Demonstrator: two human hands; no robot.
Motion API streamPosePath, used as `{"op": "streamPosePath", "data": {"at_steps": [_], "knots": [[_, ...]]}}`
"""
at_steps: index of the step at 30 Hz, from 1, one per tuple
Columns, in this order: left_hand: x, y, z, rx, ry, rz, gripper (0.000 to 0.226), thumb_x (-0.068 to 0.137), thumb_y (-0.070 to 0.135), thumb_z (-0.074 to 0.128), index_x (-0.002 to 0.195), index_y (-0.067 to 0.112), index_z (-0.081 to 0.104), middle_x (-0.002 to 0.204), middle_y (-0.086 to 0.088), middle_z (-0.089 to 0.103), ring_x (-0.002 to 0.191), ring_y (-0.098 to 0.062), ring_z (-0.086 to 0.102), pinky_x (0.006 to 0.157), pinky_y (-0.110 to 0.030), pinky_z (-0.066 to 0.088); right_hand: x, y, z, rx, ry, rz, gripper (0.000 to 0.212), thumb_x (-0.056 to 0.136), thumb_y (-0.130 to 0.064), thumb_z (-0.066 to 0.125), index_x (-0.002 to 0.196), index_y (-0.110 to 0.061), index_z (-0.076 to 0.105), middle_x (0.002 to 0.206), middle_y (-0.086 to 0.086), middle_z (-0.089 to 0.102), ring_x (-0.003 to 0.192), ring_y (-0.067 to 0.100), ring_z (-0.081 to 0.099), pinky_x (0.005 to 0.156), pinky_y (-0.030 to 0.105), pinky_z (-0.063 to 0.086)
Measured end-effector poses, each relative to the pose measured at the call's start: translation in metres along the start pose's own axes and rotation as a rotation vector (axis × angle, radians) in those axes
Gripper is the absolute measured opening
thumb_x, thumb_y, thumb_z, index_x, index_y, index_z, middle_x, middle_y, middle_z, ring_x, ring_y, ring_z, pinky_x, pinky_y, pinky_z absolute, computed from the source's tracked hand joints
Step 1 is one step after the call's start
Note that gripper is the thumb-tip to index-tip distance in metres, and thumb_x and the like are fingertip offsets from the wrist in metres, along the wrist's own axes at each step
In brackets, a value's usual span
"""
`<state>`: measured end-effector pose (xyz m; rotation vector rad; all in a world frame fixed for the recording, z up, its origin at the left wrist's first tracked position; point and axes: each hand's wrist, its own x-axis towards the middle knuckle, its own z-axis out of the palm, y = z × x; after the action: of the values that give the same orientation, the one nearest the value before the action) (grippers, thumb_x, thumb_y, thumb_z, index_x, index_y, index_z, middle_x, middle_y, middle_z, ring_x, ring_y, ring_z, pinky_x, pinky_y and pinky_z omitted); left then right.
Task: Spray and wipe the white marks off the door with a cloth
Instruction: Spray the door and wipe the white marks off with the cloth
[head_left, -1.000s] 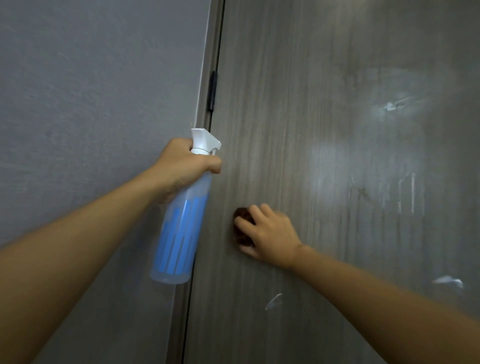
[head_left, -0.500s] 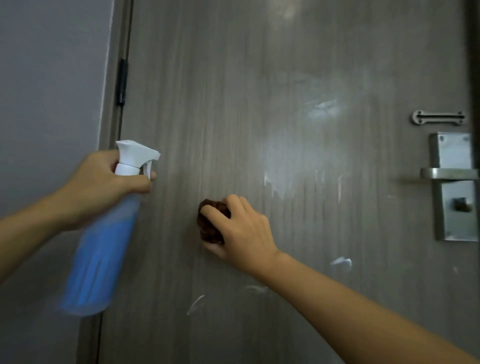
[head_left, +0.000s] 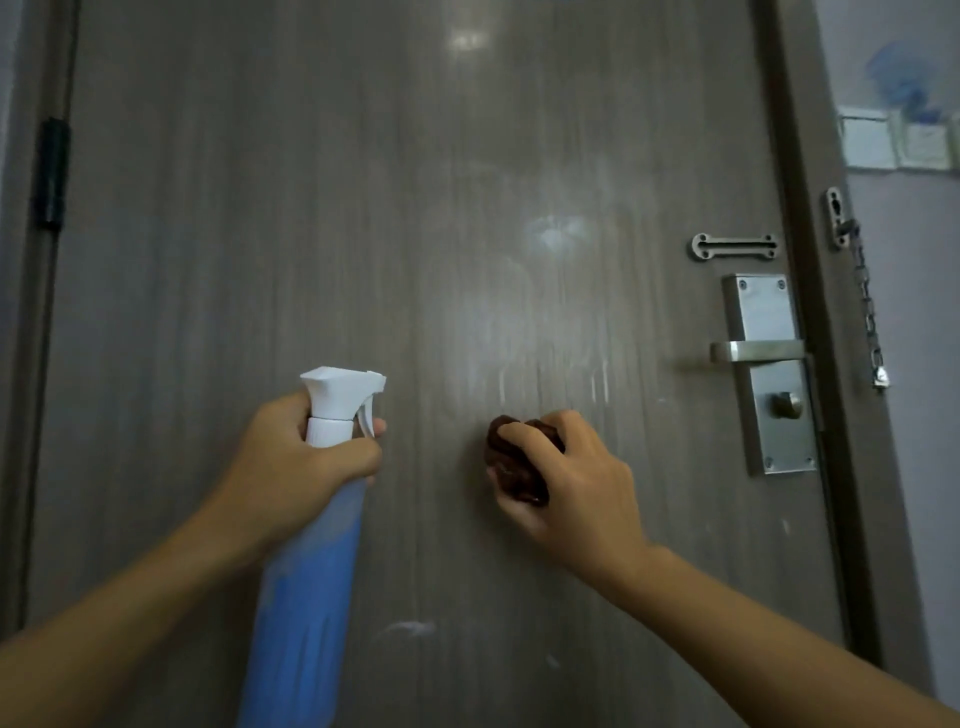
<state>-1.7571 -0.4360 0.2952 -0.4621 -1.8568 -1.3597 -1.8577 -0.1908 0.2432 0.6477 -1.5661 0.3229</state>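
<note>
A brown wood-grain door (head_left: 260, 234) fills the view. My left hand (head_left: 291, 467) grips the neck of a clear spray bottle (head_left: 306, 597) with a blue label and a white trigger head, one finger on the trigger, nozzle facing the door. My right hand (head_left: 571, 483) holds a bunched dark brown cloth (head_left: 511, 462) against the door. A white smear (head_left: 556, 236) sits above the cloth, with hazy wet streaks (head_left: 550, 364) below it. Another white mark (head_left: 410, 627) lies low between my arms.
A metal lever handle (head_left: 756, 352) on its plate with a thumb turn stands at the right. Above it is a chain-lock slide (head_left: 735, 246); the chain (head_left: 867, 312) hangs on the frame. A black hinge (head_left: 51, 171) is at the left edge. Wall switches (head_left: 898, 145) are far right.
The view has swung right, bringing the handle, chain and right wall into sight. My left hand with the bottle has come in front of the door, closer to the cloth hand.
</note>
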Motion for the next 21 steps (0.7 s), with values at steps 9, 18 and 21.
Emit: {"op": "streamPosePath", "data": {"at_steps": [9, 18, 21], "knots": [[-0.006, -0.005, 0.061, -0.035, -0.074, -0.022, 0.033, 0.058, 0.015, 0.069, 0.090, 0.013, 0.077, 0.090, -0.003, 0.080, 0.071, -0.021, 0.074, 0.067, -0.038, 0.059, -0.026, 0.072, -0.033, 0.110, 0.082, 0.287, 0.037, 0.089, -0.049, 0.066, 0.123, -0.033, 0.065, 0.108, -0.007, 0.054, 0.087, 0.012, 0.062, 0.062, 0.035, 0.059], [0.001, 0.011, 0.086, 0.027, -0.113, 0.010, 0.036, 0.058, 0.020, 0.071, 0.087, 0.040, 0.079, 0.093, 0.001, 0.081, 0.076, -0.025, 0.077, 0.072, -0.046, 0.061, -0.024, 0.164, -0.025, 0.082, 0.327, 0.704, 0.049, 0.095, -0.031, 0.069, 0.138, -0.018, 0.052, 0.128, 0.016, 0.047, 0.117, 0.034, 0.047, 0.101, 0.055, 0.048], [0.004, 0.016, 0.091, 0.028, -0.125, 0.020, 0.037, 0.059, 0.019, 0.071, 0.088, 0.041, 0.078, 0.095, 0.003, 0.081, 0.077, -0.023, 0.077, 0.074, -0.044, 0.062, -0.026, 0.154, -0.012, -0.019, 0.276, 0.654, 0.062, 0.092, -0.027, 0.071, 0.146, -0.015, 0.046, 0.141, 0.019, 0.041, 0.123, 0.038, 0.038, 0.103, 0.053, 0.042]]}}
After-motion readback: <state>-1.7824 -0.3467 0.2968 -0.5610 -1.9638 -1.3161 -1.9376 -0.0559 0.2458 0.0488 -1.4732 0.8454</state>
